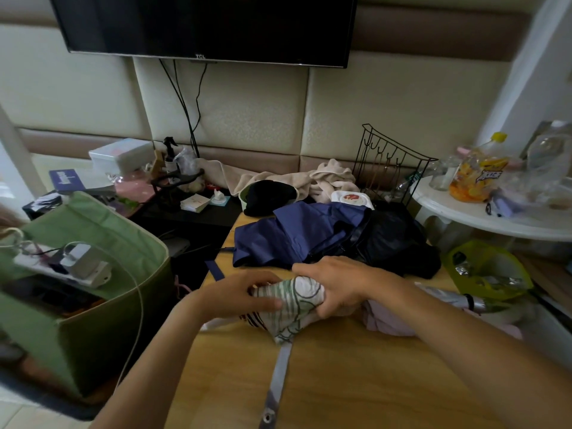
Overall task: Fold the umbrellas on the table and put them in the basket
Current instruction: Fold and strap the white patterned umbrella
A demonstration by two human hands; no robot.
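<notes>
A collapsed white umbrella with a green line pattern (292, 300) is held over the near middle of the light wooden table (340, 382), gripped from both sides. The left hand (244, 294) is curled round its left end, fingers over the top and thumb along the near side, while the right hand (339, 284) is closed firmly round the bunched canopy from above. The umbrella's long grey closure strap with a metal snap (277, 385) is left hanging loose, trailing toward the near table edge, so the step in hand is judged to be the gathering and rolling of the canopy folds, not yet the fastening. For the next move, the fabric would need to be twisted tight round the shaft, the strap wound about the bundle and snapped shut, and the bundle then carried left to the green fabric basket (93, 329), which stands just beside the table's left edge. Behind the hands, a navy blue umbrella (297, 236) and a black umbrella (393, 239) are seen lying loose and touching one another, and a silver-lined pale pink umbrella (439, 301) lies under the right forearm; these appear still unfolded, so most of the task is judged to remain.
</notes>
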